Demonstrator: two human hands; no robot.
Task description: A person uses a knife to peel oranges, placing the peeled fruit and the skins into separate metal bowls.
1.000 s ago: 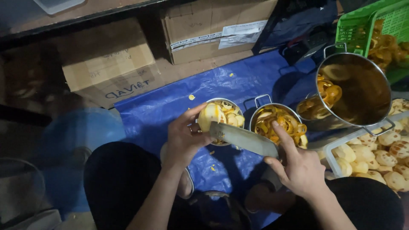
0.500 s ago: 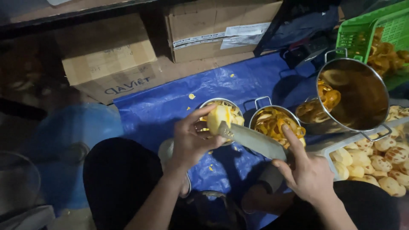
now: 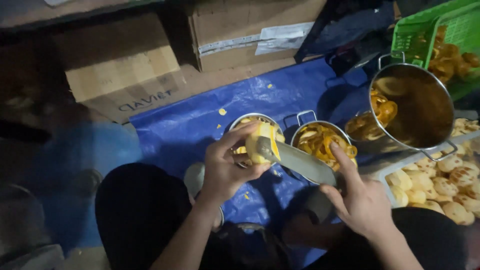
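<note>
Yellow peeled fruit piece (image 3: pixel 260 145) sits gripped in the left hand (image 3: pixel 227 167) above a small steel pot (image 3: pixel 250 122) on blue tarpaulin (image 3: pixel 200 125); right hand (image 3: pixel 362 200) clasps a broad steel knife (image 3: pixel 300 160), blade tip touching the fruit.

left hand (image 3: pixel 225 167): curled grip, raised | right hand (image 3: pixel 357 200): closed grip, forefinger extended

Shiny metal pots (image 3: pixel 320 137), plastic tarp (image 3: pixel 200 125)
</note>
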